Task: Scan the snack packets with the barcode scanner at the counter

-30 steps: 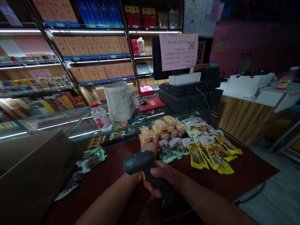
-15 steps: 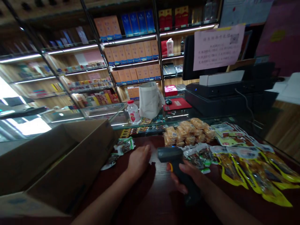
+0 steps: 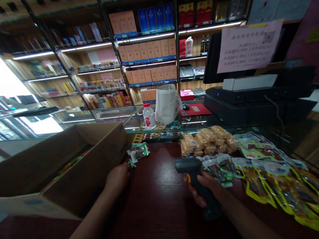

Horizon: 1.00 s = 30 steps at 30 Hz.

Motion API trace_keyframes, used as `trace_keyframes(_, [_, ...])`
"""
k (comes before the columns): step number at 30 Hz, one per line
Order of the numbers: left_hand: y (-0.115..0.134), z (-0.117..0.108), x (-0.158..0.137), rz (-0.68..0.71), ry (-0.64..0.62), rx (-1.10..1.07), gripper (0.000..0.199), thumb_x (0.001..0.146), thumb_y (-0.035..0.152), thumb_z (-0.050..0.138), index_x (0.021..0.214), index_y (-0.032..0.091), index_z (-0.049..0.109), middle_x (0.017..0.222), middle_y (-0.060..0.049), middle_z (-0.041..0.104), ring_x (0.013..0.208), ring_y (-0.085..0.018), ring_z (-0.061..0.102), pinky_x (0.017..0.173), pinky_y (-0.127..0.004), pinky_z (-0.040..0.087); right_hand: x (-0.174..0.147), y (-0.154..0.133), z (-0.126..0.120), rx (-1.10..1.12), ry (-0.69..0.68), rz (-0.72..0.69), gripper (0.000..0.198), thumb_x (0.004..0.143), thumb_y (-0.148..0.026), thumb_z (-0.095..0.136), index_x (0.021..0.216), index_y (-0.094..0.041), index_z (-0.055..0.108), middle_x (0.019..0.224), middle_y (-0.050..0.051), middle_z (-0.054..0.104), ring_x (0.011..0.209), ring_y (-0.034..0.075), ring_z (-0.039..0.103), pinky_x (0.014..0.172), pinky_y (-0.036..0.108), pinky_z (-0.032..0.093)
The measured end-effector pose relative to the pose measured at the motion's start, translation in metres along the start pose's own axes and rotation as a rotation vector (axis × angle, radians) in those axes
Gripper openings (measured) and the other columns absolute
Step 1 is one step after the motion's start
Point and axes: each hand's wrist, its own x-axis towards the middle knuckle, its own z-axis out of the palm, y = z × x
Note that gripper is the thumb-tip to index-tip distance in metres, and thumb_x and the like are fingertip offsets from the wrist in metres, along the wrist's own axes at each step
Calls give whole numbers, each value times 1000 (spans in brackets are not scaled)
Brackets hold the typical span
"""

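My right hand (image 3: 204,189) is wrapped round the handle of a dark grey barcode scanner (image 3: 193,176), its head turned to the left. Beside the box, my left hand (image 3: 117,179) is closed on a small snack packet (image 3: 132,163); only a green-edged corner shows past the fingers. Another clear packet with green edges (image 3: 141,151) lies just beyond it. Right of the scanner are similar dark-filled snack packets (image 3: 219,167). Several yellow-edged vacuum packs (image 3: 269,182) lie farther right, with wrapped golden snacks (image 3: 209,141) piled behind the scanner.
An open cardboard box (image 3: 99,166) stands at the left with colourful packets deep inside. A glass counter behind holds a red-capped bottle (image 3: 149,117), a white bag (image 3: 166,104) and a red mat (image 3: 195,109). A monitor and black till equipment (image 3: 231,106) stand back right.
My left hand has moved left and nearer, away from the scanner, onto the lower packet beside the box. My right hand keeps hold of the scanner. The view has turned slightly left.
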Motion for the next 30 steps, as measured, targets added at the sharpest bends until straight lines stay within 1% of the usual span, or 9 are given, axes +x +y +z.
trace_keyframes(3, [5,-9,-9,-4,16,-61,28,89,19,46,103,12,70,101,-19,76,93,-32,72,76,-34,50,1,0,2,-6,32,-1,46,84,-55,77,102,-15,65,67,-1,65,36,5,51,36,15,33])
trace_keyframes(5, [16,-17,-18,64,63,-211,30,92,24,46,104,15,71,97,-16,78,90,-29,74,74,-33,51,2,1,2,-12,61,-11,46,83,-54,79,101,-14,65,66,-1,65,35,6,51,35,16,33])
trace_keyframes(9, [58,-24,-40,453,271,-617,30,96,28,47,114,21,70,99,-7,79,86,-21,75,74,-27,56,4,1,0,-23,148,-73,43,84,-52,79,101,-15,65,69,-1,66,38,7,54,38,17,39])
trace_keyframes(13, [97,-14,-46,876,652,-721,29,95,17,54,122,20,64,107,-9,78,93,-18,75,82,-27,59,6,-2,-4,-59,250,-146,41,86,-52,77,100,-15,65,71,-2,67,43,7,56,44,17,43])
trace_keyframes(16, [108,3,-38,1029,751,-792,29,93,10,54,118,20,64,115,-13,76,101,-19,74,85,-28,59,7,-6,-6,-113,332,-173,41,86,-52,76,98,-15,64,71,0,68,49,10,60,48,20,47])
trace_keyframes(21, [101,28,-30,998,640,-833,26,91,14,53,97,26,75,112,-10,77,107,-26,70,92,-41,56,8,-7,-6,-189,446,-146,47,79,-48,84,104,-15,62,67,1,71,54,15,64,51,22,49])
trace_keyframes(25, [96,33,-37,875,707,-778,27,88,15,57,91,31,78,111,-8,77,114,-30,62,99,-49,49,9,-3,-3,-210,484,-111,51,69,-40,93,103,-16,63,80,1,71,58,15,67,55,25,53])
trace_keyframes(27, [97,33,-37,868,740,-795,29,87,13,58,88,33,78,109,-7,76,113,-29,60,99,-48,48,10,-1,-2,-218,491,-102,50,68,-37,93,102,-16,65,81,0,70,58,14,67,56,24,53])
trace_keyframes(30, [100,34,-34,887,676,-889,23,87,14,59,85,30,75,116,-7,72,115,-29,59,100,-48,47,11,1,-3,-240,492,-121,48,66,-38,93,99,-16,66,77,-2,68,54,12,63,52,22,50])
